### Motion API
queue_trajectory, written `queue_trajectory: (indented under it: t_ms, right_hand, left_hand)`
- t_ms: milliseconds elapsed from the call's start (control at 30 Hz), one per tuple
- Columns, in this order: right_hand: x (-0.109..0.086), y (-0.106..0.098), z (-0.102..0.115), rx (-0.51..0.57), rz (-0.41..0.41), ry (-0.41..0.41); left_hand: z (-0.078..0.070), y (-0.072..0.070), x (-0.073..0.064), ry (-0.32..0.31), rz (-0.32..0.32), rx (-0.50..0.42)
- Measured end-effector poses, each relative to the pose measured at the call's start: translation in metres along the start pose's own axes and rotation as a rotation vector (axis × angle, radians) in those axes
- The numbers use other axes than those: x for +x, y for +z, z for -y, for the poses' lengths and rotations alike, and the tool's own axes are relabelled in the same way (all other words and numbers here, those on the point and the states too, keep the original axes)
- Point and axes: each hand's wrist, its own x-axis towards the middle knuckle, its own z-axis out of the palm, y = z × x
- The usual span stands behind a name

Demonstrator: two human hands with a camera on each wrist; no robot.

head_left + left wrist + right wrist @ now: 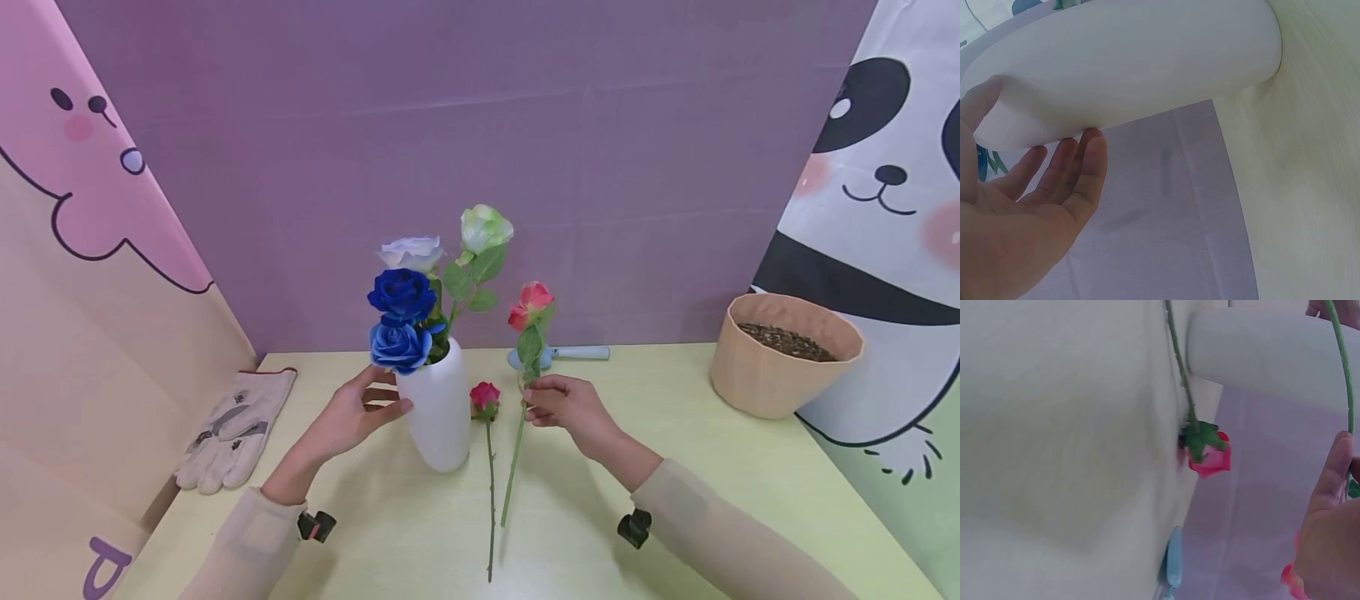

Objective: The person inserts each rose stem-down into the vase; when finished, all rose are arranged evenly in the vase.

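Note:
A white vase (437, 417) stands on the table, bearing blue roses (402, 297), a pale lilac-white rose (411, 252) and a greenish-white rose (486, 228). My left hand (358, 408) holds the vase's left side, thumb in front and fingertips behind; the left wrist view shows them against the vase wall (1147, 56). Right of the vase, my right hand (566, 408) pinches the green stem of a coral-pink rose (532, 303), upright and above the table. Between vase and right hand lies a deep pink rose (485, 395), its thin stem pointing toward me.
Behind the right hand lies a light-blue-handled garden trowel (581, 352), partly hidden by the coral rose. A tan pot (757, 375) with dark, grainy filling stands at the right rear. Pale work gloves (243, 425) lie at the left edge. A purple cloth (615, 183) backs the table.

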Motion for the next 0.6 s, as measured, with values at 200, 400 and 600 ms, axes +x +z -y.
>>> queue_trajectory:
  t_ms: [200, 400, 600]
  right_hand:
    - [-0.001, -0.001, 0.011, 0.021, -0.017, -0.044]
    - [-0.002, -0.003, 0.028, 0.089, -0.053, -0.072]
    - [-0.004, -0.007, 0.043, 0.135, -0.083, -0.099]
  left_hand:
    - [0.000, 0.000, 0.000, -0.006, -0.004, 0.000]
    - [0.001, 0.000, 0.001, -0.008, -0.002, 0.001]
    - [0.001, 0.000, 0.001, -0.008, 0.000, 0.001]
